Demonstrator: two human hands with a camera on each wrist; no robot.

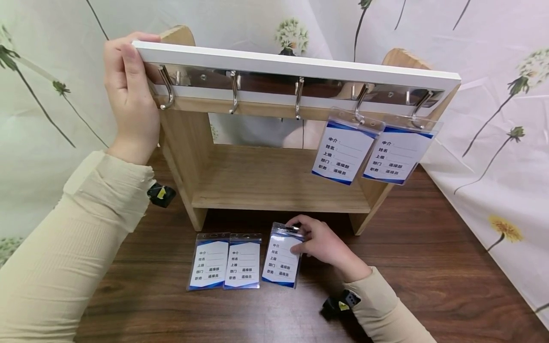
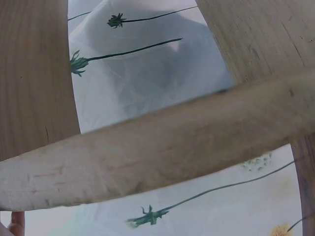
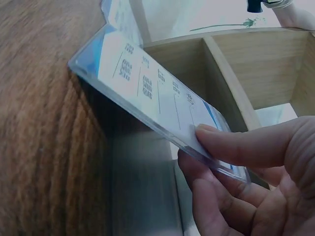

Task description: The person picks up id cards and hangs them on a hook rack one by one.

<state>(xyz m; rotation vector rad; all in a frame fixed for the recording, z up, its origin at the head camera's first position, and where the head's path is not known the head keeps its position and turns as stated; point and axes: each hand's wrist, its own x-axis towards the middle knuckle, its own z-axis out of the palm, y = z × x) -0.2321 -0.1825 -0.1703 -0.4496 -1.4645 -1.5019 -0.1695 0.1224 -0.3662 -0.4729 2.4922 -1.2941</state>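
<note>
My right hand [image 1: 322,240] pinches the top right part of a clear-sleeved name badge [image 1: 280,263], thumb on its printed face and fingers behind. In the right wrist view the badge [image 3: 152,93] tilts, its gripped end raised and its far end low by the tabletop. To its left, two more badges [image 1: 208,262] [image 1: 242,263] lie side by side, face up. My left hand [image 1: 134,90] grips the left end of the white hook rail [image 1: 296,61] on top of a wooden shelf. Two badges [image 1: 344,151] [image 1: 399,151] hang from the rail's two rightmost hooks.
Three other metal hooks [image 1: 233,93] on the rail carry nothing. Below it stands the wooden shelf [image 1: 279,178] with a board and side panels, on a dark wood-grain surface [image 1: 206,314]. A flower-print cloth [image 1: 493,143] hangs behind and at the sides.
</note>
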